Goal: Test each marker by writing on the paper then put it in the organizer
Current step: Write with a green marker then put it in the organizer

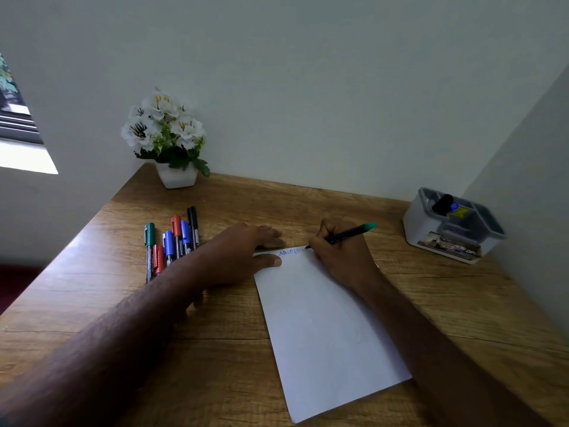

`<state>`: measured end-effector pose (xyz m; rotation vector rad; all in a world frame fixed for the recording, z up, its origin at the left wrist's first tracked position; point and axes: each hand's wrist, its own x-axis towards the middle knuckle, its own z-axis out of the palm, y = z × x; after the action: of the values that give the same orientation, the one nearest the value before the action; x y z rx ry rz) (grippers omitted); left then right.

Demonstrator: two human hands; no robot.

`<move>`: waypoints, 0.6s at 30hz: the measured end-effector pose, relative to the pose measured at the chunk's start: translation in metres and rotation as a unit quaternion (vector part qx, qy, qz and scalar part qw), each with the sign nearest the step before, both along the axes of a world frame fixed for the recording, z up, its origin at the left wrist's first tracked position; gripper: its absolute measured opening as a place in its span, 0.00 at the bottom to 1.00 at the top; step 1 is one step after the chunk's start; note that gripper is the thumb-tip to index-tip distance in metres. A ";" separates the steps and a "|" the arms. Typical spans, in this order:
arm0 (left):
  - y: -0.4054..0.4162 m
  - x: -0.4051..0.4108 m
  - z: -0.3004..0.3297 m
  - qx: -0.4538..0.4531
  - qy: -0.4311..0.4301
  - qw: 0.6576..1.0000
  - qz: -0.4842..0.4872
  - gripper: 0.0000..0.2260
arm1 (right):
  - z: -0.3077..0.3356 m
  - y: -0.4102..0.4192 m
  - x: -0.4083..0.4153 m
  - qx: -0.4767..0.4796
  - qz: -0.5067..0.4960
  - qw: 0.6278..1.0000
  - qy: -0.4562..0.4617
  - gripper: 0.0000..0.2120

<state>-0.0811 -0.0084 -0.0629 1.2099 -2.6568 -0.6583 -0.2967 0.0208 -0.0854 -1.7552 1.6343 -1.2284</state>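
Gripping a green-capped marker (pixel 345 234), the right hand (pixel 340 257) sets its tip on the white paper (pixel 323 328) beside blue letters (pixel 289 252). The sheet's top left corner is pressed flat by the left hand (pixel 243 254), fingers straight. Six capped markers (pixel 172 241) lie left on the wooden desk (pixel 215 349); the white organizer (pixel 452 226) stands far right, holding one marker.

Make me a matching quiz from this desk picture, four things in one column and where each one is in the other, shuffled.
Things:
1. flower pot
2. organizer
3. capped markers
4. green marker

Places:
A. far right of the desk
B. in the right hand, tip on the paper
C. far left corner by the wall
D. lying beside the left hand

Pairs: 1-C, 2-A, 3-D, 4-B
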 end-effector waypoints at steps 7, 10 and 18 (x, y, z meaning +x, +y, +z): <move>-0.001 0.001 -0.002 0.000 0.006 1.000 0.002 0.21 | 0.000 0.001 0.000 -0.012 -0.001 1.000 -0.009 0.14; -0.002 0.000 -0.003 0.001 0.003 1.000 0.002 0.21 | 0.000 0.001 0.000 -0.009 -0.005 1.000 -0.006 0.15; -0.001 0.000 -0.002 -0.003 0.010 1.000 0.000 0.21 | 0.002 0.002 0.001 -0.005 -0.011 1.000 -0.020 0.14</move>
<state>-0.0806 -0.0094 -0.0648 1.1960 -2.6409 -0.6597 -0.2961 0.0224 -0.0838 -1.7126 1.6310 -1.2754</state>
